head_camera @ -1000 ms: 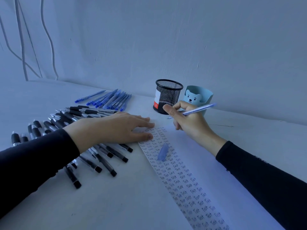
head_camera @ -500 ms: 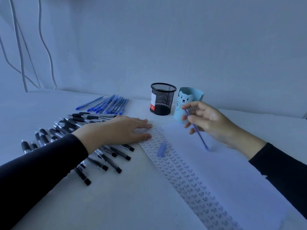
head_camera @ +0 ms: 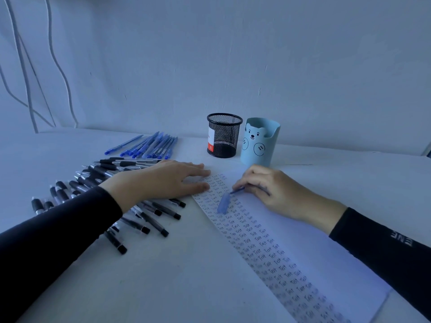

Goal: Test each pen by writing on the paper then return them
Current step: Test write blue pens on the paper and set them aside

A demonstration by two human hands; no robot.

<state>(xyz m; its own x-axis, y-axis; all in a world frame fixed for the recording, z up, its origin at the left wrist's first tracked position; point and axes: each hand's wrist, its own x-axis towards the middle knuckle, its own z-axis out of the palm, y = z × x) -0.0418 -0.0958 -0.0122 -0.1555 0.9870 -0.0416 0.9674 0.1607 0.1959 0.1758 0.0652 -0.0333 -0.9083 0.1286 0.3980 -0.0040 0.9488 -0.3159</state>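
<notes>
Pinching a slim blue pen (head_camera: 238,190), right hand (head_camera: 279,194) is aiming it at the blue plastic cap (head_camera: 223,202); left hand (head_camera: 163,180) is lying flat.

The white counter (head_camera: 175,276) carries a sheet of paper (head_camera: 303,241) on the right, a loose spread of black pens (head_camera: 154,222) on the left, and a neat row of blue pens (head_camera: 151,146) further back. A black mesh cup (head_camera: 224,138) and a pale blue bear cup (head_camera: 258,143) stand side by side near the wall.
</notes>
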